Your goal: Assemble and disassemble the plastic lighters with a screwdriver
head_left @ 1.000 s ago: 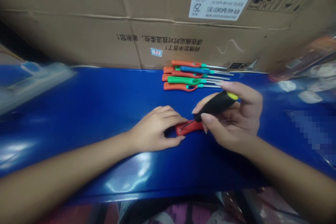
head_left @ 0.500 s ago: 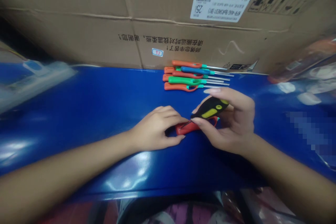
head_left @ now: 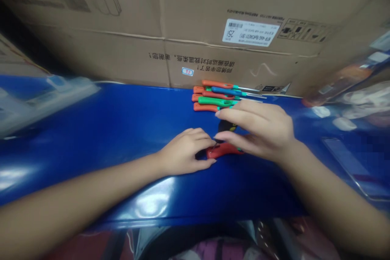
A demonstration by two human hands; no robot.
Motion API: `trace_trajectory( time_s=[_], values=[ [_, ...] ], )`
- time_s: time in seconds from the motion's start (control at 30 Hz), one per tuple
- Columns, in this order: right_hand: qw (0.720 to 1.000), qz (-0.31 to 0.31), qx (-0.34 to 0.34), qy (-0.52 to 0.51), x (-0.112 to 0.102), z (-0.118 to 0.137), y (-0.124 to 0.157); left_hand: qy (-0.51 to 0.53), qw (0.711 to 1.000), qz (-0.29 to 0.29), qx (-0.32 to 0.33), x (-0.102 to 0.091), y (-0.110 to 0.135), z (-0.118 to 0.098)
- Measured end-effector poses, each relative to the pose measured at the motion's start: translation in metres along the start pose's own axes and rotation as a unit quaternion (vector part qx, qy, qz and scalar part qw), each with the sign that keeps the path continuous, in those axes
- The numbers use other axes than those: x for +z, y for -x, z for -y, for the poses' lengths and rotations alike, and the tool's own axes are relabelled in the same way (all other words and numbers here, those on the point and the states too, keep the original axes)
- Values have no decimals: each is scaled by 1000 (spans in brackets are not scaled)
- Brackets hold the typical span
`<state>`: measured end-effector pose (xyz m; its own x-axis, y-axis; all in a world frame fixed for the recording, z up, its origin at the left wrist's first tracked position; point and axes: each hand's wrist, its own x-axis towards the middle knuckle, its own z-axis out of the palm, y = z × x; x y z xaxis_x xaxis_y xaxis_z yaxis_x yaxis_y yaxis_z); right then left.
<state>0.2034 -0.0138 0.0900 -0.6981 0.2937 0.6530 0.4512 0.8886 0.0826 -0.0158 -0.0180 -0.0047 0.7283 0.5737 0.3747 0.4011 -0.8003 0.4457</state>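
Note:
My left hand [head_left: 189, 152] pinches the end of a red long-necked lighter [head_left: 224, 150] between thumb and fingers, holding it on the blue table. My right hand [head_left: 258, 128] is closed around a black and yellow screwdriver [head_left: 227, 125], which it partly covers. The screwdriver stands steeply tilted, its thin shaft reaching down to the lighter's handle end beside my left fingers. Under my right hand the lighter's other end is hidden. Just beyond lies a group of several lighters [head_left: 215, 100] with orange, green and blue handles and metal tubes pointing right.
A large cardboard box [head_left: 122, 48] stands along the back of the blue table [head_left: 128, 126]. On the left is a whitish translucent object [head_left: 70, 93]. A phone [head_left: 350, 162] lies at right, with a bottle [head_left: 338, 85] and white pieces [head_left: 344, 123] behind it.
My right hand has turned over the screwdriver, which now stands more upright against the red lighter. My left hand keeps its hold. The whole view has shifted slightly.

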Motion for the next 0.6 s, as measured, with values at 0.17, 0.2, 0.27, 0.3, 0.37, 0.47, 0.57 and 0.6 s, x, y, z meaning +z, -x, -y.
trace_trajectory(
  time_s=[0.17, 0.2, 0.27, 0.3, 0.37, 0.47, 0.57, 0.6],
  values=[
    [983, -28, 114, -142, 9, -1, 3, 10, 1000, 22, -5, -3, -1, -1],
    [980, -47, 128, -144, 9, -1, 4, 13, 1000, 22, -6, -3, -1, -1],
    [982, -89, 120, -116, 8, -1, 6, 16, 1000, 15, -6, -2, -1, -1],
    [985, -103, 103, -96, 8, -2, 6, 17, 1000, 11, -5, -2, -1, -1],
    [988, -109, 80, -80, 7, -2, 8, 18, 1000, 9, -2, -2, -1, -1],
    [984, -61, 107, -132, 5, 0, 8, 16, 1000, 12, -3, -2, -2, -1],
    [980, -69, 112, -147, 4, 1, 8, 16, 1000, 7, -3, -2, -2, -1],
    [984, -88, 96, -121, 4, 0, 9, 17, 1000, 3, -2, -2, -1, -1]
  ],
)
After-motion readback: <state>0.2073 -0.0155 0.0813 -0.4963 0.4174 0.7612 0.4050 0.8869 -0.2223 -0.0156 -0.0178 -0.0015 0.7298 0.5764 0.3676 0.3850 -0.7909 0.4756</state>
